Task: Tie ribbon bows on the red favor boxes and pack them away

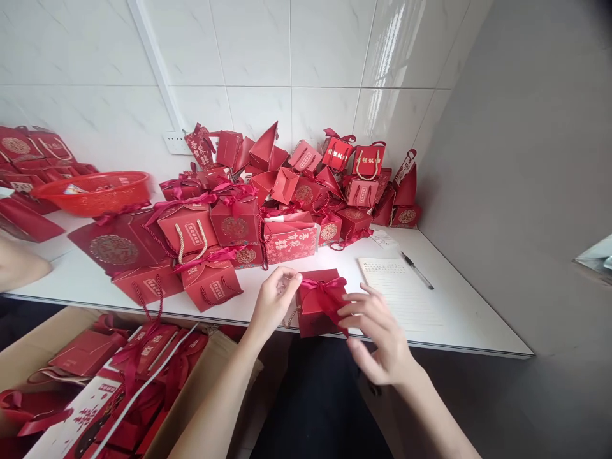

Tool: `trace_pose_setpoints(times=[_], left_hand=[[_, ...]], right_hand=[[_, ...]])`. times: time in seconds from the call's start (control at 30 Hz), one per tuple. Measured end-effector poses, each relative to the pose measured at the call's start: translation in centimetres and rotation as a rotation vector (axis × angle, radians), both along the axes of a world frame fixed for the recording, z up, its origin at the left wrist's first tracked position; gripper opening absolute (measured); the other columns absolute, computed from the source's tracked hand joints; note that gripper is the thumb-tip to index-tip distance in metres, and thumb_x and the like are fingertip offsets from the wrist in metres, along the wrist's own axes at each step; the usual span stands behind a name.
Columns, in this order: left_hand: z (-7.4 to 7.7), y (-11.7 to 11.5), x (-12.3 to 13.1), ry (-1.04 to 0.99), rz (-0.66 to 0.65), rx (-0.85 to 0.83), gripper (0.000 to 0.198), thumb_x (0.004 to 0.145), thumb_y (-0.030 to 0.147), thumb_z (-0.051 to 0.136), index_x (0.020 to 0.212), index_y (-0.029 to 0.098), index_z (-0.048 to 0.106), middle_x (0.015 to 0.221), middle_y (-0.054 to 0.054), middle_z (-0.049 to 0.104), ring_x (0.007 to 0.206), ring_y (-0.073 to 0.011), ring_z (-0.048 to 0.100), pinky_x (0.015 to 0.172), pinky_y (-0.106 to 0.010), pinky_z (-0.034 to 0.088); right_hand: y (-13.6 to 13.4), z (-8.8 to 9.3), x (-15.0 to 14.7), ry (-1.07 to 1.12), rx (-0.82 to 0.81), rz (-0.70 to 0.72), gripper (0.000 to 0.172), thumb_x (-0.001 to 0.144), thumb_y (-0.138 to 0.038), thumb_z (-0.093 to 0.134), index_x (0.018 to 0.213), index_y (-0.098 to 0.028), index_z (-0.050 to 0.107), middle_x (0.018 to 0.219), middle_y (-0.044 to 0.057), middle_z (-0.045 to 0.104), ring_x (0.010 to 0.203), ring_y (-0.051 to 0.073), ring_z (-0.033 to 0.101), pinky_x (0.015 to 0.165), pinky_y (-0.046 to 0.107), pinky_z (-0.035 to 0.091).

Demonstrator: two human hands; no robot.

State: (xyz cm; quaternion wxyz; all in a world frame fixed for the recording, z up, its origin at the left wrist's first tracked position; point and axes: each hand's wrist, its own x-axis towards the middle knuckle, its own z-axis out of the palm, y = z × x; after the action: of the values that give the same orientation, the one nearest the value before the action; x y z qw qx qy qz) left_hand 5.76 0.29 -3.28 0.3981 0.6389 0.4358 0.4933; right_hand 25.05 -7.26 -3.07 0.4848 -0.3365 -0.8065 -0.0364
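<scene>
A red gift box [310, 319] with a dark-pink ribbon [326, 290] tied in a bow on top stands at the table's front edge. My left hand [275, 299] is at its left upper corner, thumb and forefinger pinched at the left end of the bow. To the right, my right hand [380, 335] has its fingers spread, the fingertips over the ribbon's hanging tail. Whether they touch it I cannot tell. A twisted cord handle hangs at the box's left side, below my left hand.
Many red gift boxes [234, 223] are piled along the wall. A lined notepad [406, 293] and a pen [417, 270] lie on the right. A red plastic basket [100, 194] stands left, near another person's arm [21, 264]. Below the table, a carton [210, 363] holds more red boxes.
</scene>
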Motion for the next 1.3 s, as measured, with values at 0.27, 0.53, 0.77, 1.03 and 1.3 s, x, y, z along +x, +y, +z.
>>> trace_pose_setpoints(times=[0.27,0.53,0.77,1.03,1.3], left_hand=[[0.3,0.3,-0.2,-0.201,-0.072,-0.143,0.019,0.073,0.034,0.062,0.081,0.017,0.056,0.074,0.002,0.055,0.064,-0.01,0.054,0.06,-0.021,0.044],[0.9,0.7,-0.2,-0.154,-0.065,-0.079,0.02,0.073,0.035,0.06,0.081,0.016,0.056,0.08,0.0,0.057,0.064,-0.0112,0.056,0.062,-0.024,0.046],[0.8,1.1,-1.7,0.197,-0.124,0.009,0.022,0.08,0.034,0.05,0.085,0.017,0.063,0.093,-0.005,0.06,0.089,-0.0185,0.054,0.078,-0.029,0.041],[2.2,1.0,-1.3,0.243,-0.252,0.056,0.017,0.08,0.031,0.054,0.074,0.017,0.061,0.085,-0.004,0.06,0.081,-0.0163,0.055,0.073,-0.026,0.041],[3.7,0.8,-0.8,0.087,-0.406,-0.359,0.023,0.082,0.038,0.052,0.082,0.016,0.056,0.054,0.005,0.053,0.028,-0.0019,0.03,0.033,-0.019,0.016]], right_hand=[[4.4,2.8,-1.0,0.074,-0.313,-0.15,0.013,0.086,-0.022,0.052,0.077,-0.019,0.061,0.084,0.005,0.063,0.083,0.019,0.057,0.079,0.035,0.045],[5.9,2.0,-2.7,-0.122,-0.484,-0.132,0.017,0.081,-0.023,0.059,0.097,-0.018,0.062,0.098,0.009,0.059,0.096,0.023,0.054,0.088,0.042,0.045],[3.5,3.3,-1.1,-0.109,-0.628,0.057,0.04,0.082,-0.021,0.058,0.12,-0.025,0.049,0.118,0.007,0.049,0.111,0.02,0.051,0.099,0.038,0.043],[3.6,2.7,-0.5,-0.037,-0.694,0.183,0.043,0.082,-0.016,0.054,0.123,-0.026,0.043,0.122,0.005,0.047,0.118,0.019,0.047,0.105,0.039,0.038],[4.0,2.5,-0.4,-0.004,-0.759,0.235,0.046,0.081,-0.016,0.054,0.124,-0.025,0.041,0.124,0.006,0.046,0.119,0.02,0.046,0.105,0.04,0.036]])
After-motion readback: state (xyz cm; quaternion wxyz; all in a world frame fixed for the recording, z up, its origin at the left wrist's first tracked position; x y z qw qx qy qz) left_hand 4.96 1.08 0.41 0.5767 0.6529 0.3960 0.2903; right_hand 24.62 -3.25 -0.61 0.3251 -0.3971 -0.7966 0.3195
